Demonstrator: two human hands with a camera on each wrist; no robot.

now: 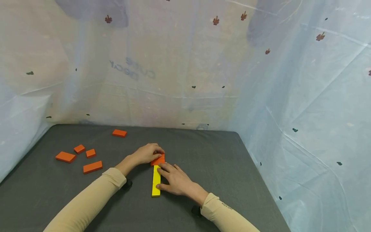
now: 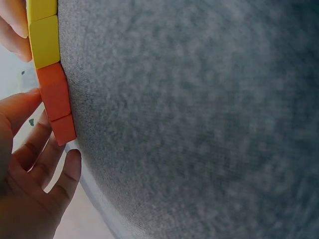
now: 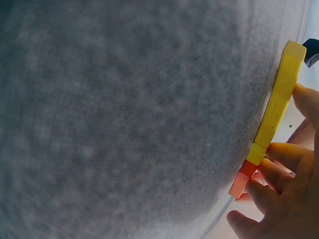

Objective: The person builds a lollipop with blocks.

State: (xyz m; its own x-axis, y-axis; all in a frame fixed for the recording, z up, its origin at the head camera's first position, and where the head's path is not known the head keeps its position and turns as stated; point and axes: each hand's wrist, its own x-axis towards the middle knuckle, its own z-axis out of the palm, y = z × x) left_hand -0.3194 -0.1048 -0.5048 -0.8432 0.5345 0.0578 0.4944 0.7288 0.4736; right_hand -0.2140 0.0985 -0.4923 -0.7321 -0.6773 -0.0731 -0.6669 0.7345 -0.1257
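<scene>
Two orange blocks (image 1: pixel 157 161) sit against the far end of a row of yellow blocks (image 1: pixel 156 190) on the grey table. My left hand (image 1: pixel 147 153) holds the orange pair, thumb at the near side and fingers curled past the far end. Along the right side of the yellow row, my right hand (image 1: pixel 179 181) rests with spread fingers, its thumb and fingertips touching the blocks. In the right wrist view, a long yellow block (image 3: pixel 279 99) meets a short yellow block (image 3: pixel 256 154), then the orange ones. The left wrist view shows the orange blocks (image 2: pixel 55 94) end to end with the yellow.
Several loose orange blocks lie at the left of the table, among them a flat one (image 1: pixel 65 157), a longer one (image 1: pixel 92 167) and a small one (image 1: pixel 90 153). Another orange block (image 1: pixel 119 133) lies near the back edge. Translucent sheeting (image 1: pixel 174 64) hangs behind and beside the table.
</scene>
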